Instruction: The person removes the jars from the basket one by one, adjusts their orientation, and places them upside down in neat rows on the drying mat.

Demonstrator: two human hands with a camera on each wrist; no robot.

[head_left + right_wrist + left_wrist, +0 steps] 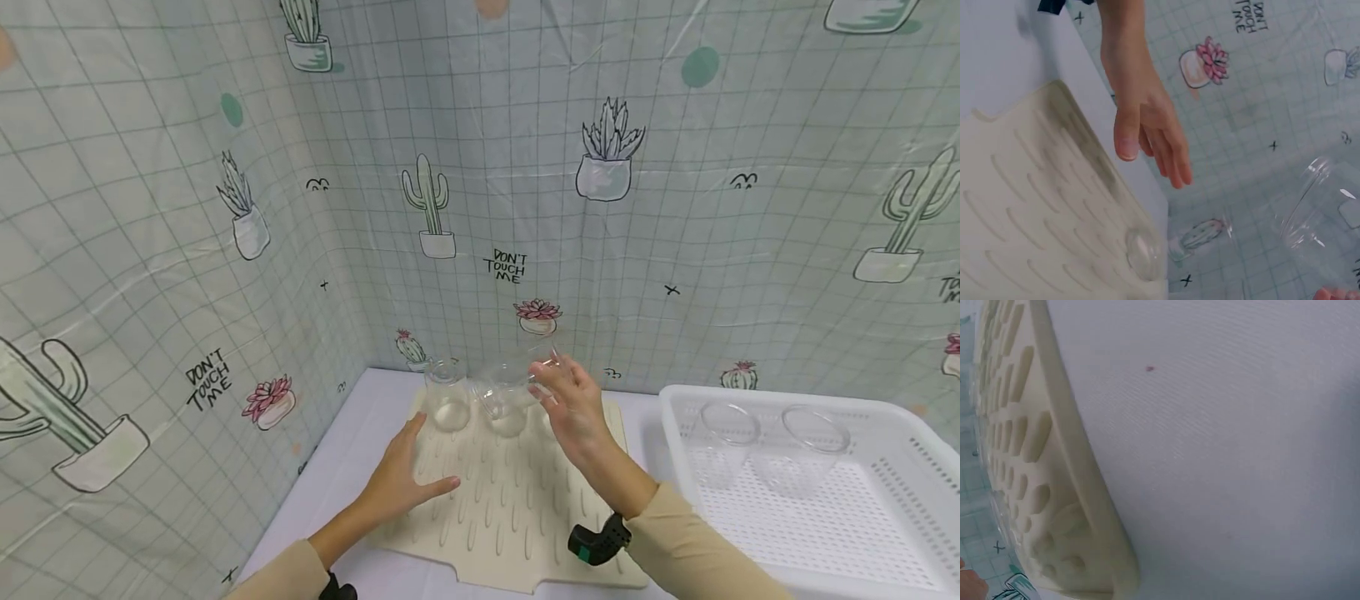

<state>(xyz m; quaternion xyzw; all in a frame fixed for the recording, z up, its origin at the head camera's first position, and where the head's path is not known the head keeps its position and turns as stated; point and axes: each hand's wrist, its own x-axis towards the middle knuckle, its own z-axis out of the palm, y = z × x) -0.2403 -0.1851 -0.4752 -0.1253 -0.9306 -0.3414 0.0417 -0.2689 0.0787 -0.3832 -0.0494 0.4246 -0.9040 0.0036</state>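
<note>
My right hand [576,412] grips a clear cup [1319,215] that is tilted on its side above the back of a beige ridged mat [480,512]. Only its fingertips [1335,294] show at the bottom of the right wrist view. Beyond the mat's left part, a clear cup [448,408] stands upright, and another clear cup [506,421] stands beside it, partly overlapped by the held one. My left hand [397,477] is over the mat's left side, thumb spread from straight fingers, holding nothing. The left wrist view shows the mat's edge [1091,481] instead of that hand's fingers.
To the right stands a white perforated basket [885,533] with two clear cups, one cup [723,442] left of the other cup [810,450]. A white cloth [1222,450] lies under the mat. Behind and to the left hangs a cactus-print curtain [480,192].
</note>
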